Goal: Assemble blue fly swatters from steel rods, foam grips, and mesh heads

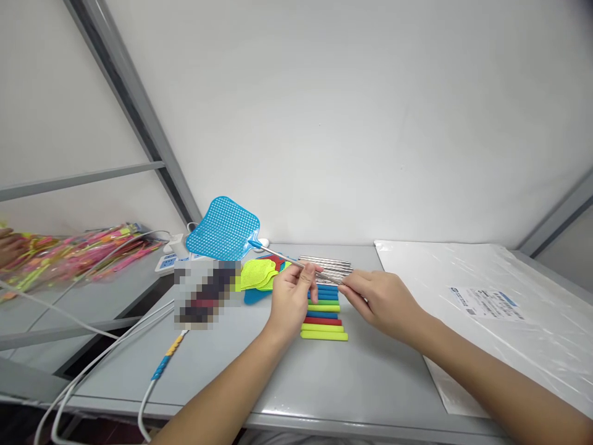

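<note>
A blue fly swatter (225, 230) with a perforated head is raised above the table, its head toward the left. My left hand (291, 293) pinches its thin metal rod (282, 255) between thumb and fingers. At the rod's other end, my right hand (377, 300) closes its fingertips on the metal. Below and between my hands lies a column of coloured handle tubes (324, 329) in blue, green, red and yellow. Behind them rest several loose metal rods (327, 262). Left of my left hand is a pile of swatter heads (259, 274), yellow, red and blue.
A white plastic-wrapped package (491, 272) with a label covers the table's right side. At left are a blurred-out object (208, 295) with a cable, and a power strip (165, 262). Another person's hand (10, 247) is by bagged colourful items (92, 250) on the left table.
</note>
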`<action>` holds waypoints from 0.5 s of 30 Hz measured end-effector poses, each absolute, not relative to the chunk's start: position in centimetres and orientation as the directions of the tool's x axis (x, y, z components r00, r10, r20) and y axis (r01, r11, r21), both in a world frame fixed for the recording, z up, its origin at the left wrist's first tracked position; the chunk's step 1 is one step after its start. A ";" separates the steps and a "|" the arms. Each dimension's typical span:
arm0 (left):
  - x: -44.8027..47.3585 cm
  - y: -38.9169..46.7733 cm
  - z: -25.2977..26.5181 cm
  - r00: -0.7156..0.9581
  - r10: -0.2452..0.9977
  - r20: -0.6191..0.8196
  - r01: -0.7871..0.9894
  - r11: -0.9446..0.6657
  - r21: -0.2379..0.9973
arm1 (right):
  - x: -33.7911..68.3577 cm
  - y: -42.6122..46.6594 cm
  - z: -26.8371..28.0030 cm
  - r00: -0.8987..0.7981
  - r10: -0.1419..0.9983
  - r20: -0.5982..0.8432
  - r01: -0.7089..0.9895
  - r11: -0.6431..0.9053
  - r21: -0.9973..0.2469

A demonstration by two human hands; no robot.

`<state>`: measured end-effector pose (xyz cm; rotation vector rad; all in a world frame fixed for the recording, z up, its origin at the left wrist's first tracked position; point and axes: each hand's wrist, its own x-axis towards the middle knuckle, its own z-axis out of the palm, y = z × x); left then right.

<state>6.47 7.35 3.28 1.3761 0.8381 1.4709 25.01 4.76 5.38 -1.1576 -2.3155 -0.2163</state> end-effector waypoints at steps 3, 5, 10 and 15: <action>5.6 8.0 3.5 -0.012 0.937 0.350 -0.233 -0.343 0.910 | 25.3 5.0 5.3 -0.492 0.700 0.518 0.787 0.612 -0.079; 5.0 8.4 3.8 -0.071 0.937 0.342 -0.287 -0.347 0.893 | 25.6 5.2 5.2 -0.505 0.693 0.514 0.786 0.615 -0.057; 3.2 9.4 4.8 -0.191 0.931 0.312 -0.404 -0.364 0.839 | 26.5 5.6 5.4 -0.549 0.645 0.532 0.788 0.612 0.070; 2.3 9.7 5.2 -0.223 0.923 0.314 -0.449 -0.383 0.807 | 27.9 5.7 5.6 -0.596 0.568 0.567 0.775 0.593 0.220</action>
